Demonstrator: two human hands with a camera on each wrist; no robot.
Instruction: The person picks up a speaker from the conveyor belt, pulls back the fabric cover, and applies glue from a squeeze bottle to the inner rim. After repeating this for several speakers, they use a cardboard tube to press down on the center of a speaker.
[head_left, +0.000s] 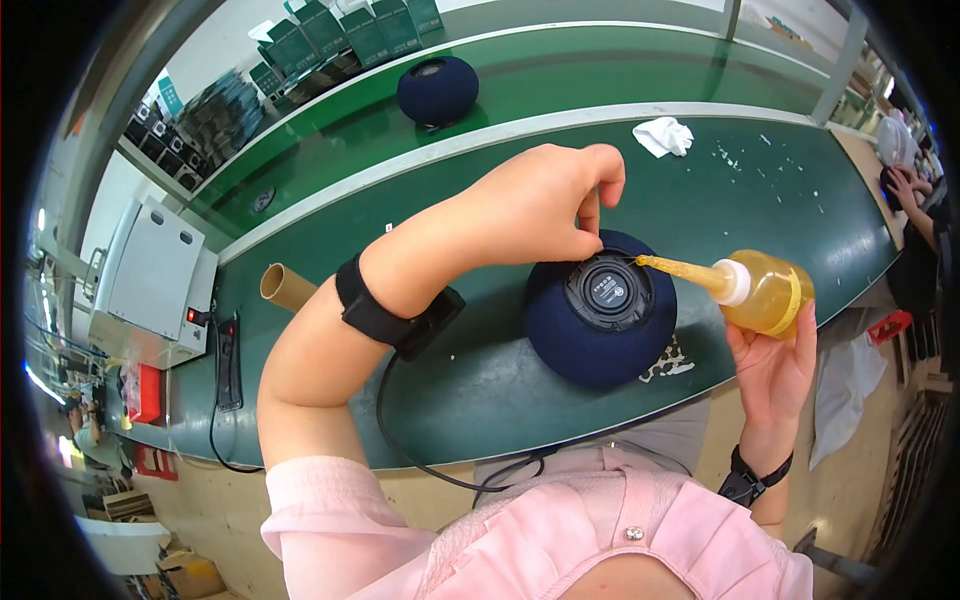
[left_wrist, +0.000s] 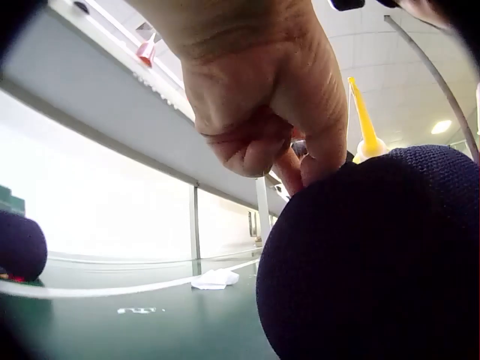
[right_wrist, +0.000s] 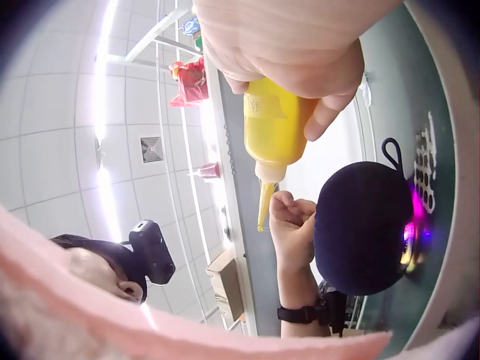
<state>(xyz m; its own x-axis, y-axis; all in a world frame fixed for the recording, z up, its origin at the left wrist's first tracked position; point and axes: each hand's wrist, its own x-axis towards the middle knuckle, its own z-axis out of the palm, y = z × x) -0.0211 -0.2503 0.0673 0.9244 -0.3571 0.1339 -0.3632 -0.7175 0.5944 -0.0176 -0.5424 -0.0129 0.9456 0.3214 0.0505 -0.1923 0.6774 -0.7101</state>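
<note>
A round speaker (head_left: 600, 335) in dark blue fabric stands on the green workbench, its black labelled base (head_left: 608, 290) facing up. My left hand (head_left: 565, 205) reaches over from the far side, curled fingers pinching at the rim of that base; I cannot tell which part they pinch. In the left wrist view, the left hand (left_wrist: 270, 97) has its fingertips down behind the speaker's top edge. My right hand (head_left: 775, 365) grips a squeeze bottle (head_left: 775, 290) of yellow liquid from below, tilted sideways. Its narrow nozzle (head_left: 685, 270) points left, tip right at the base's rim near the left fingertips.
A second blue speaker (head_left: 438, 90) stands on the raised shelf behind. Crumpled white tissue (head_left: 663, 136) and dried white spots lie on the bench. To the left are a cardboard tube (head_left: 286, 287), a power strip (head_left: 230, 365) and a grey machine (head_left: 150, 285). A cable trails from my left wrist.
</note>
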